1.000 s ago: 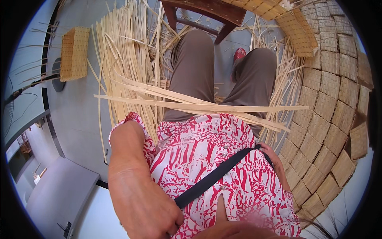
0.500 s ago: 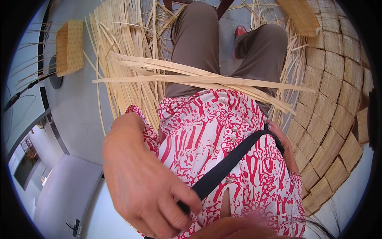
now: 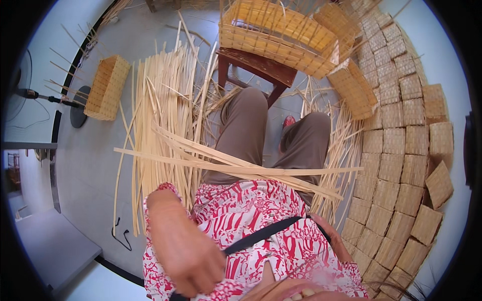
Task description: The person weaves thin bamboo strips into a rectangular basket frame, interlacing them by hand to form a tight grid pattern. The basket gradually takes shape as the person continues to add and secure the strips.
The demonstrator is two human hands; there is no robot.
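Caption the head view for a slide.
Left hand at a flat black fabric strap, long flat pale bamboo-like strips lying across brown-trousered thighs.

Premises present as a basket-weaving workshop. Evidence: long, flat, pale plant-fibre strips [image 3: 163,115] heaped across the smooth grey floor [image 3: 85,170]; a rectangular yellow woven basket [image 3: 273,47] appearing to rest on a dark red wooden stool [image 3: 258,65]; tan rectangular woven blocks [image 3: 394,165] ranged in close rows along the right side.

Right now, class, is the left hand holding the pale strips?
No, the strips lie across the thighs, apart from the left hand.
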